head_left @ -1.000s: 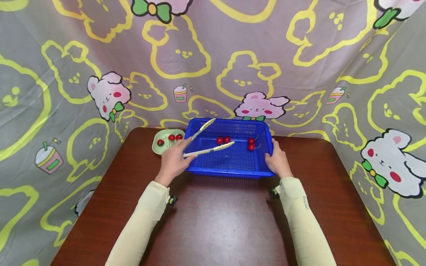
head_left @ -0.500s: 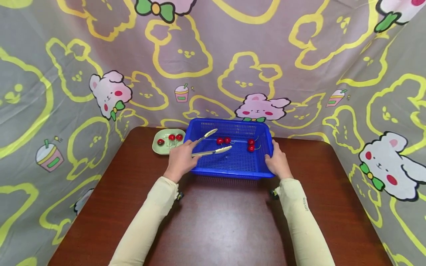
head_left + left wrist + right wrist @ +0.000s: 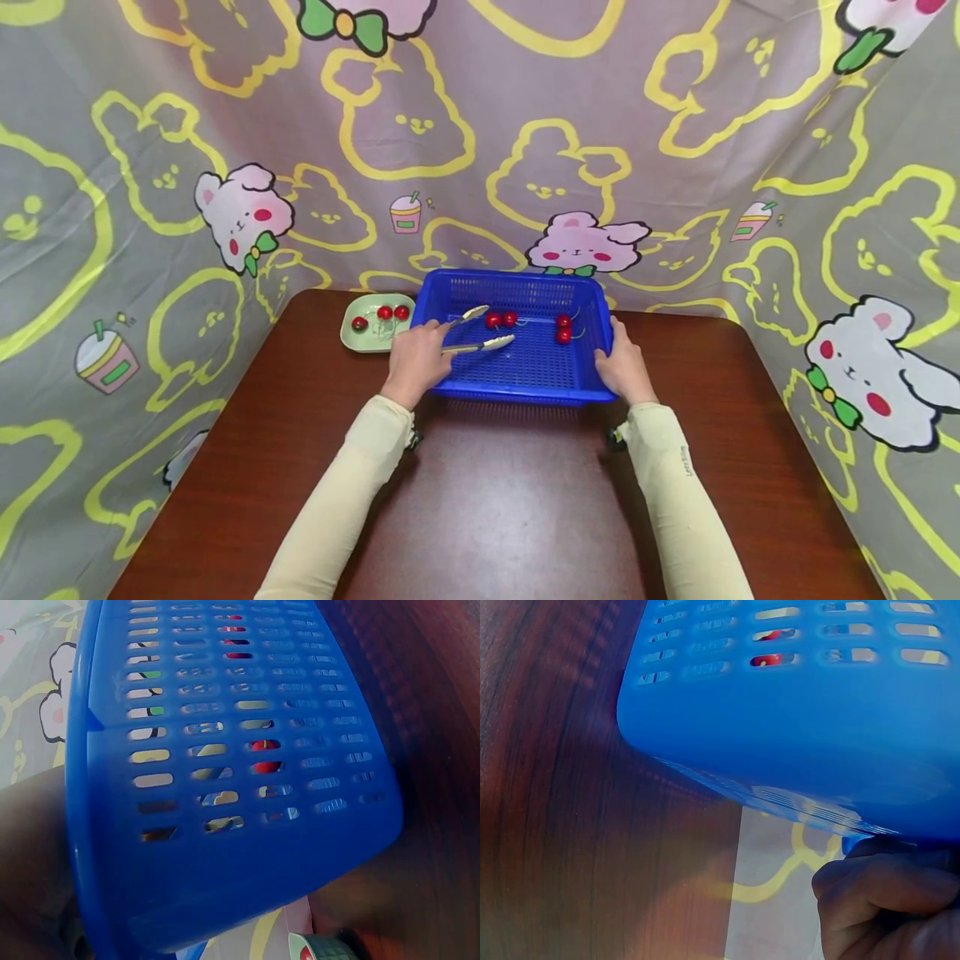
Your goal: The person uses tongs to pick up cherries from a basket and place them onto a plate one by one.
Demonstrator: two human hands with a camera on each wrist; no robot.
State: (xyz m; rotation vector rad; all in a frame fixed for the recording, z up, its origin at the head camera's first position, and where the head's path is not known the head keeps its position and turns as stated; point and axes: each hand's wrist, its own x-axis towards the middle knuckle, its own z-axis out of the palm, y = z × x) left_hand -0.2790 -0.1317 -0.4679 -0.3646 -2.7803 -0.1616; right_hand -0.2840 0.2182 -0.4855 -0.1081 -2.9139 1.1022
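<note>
My left hand (image 3: 417,358) holds a pair of tongs (image 3: 480,344) over the left side of a blue plastic basket (image 3: 517,388). The tongs' arms are spread, and their pale tips reach inside toward a pair of cherries (image 3: 492,320) on the basket floor. Two more cherries (image 3: 563,336) with stems lie at the right inside it. At the basket's right rim my right hand (image 3: 627,364) grips the edge, thumb on the inner side. Through the slots of the basket wall (image 3: 247,870) in the left wrist view, red cherries show.
A pale green dish (image 3: 352,337) with 3 cherries (image 3: 385,312) stands left of the basket, at the back of the brown table (image 3: 510,500). A patterned cloth (image 3: 480,125) hangs close behind and along both sides.
My left hand has moved right with the tongs, and the tongs' tips have come closer together and lower in the basket. The right hand stays at the rim.
</note>
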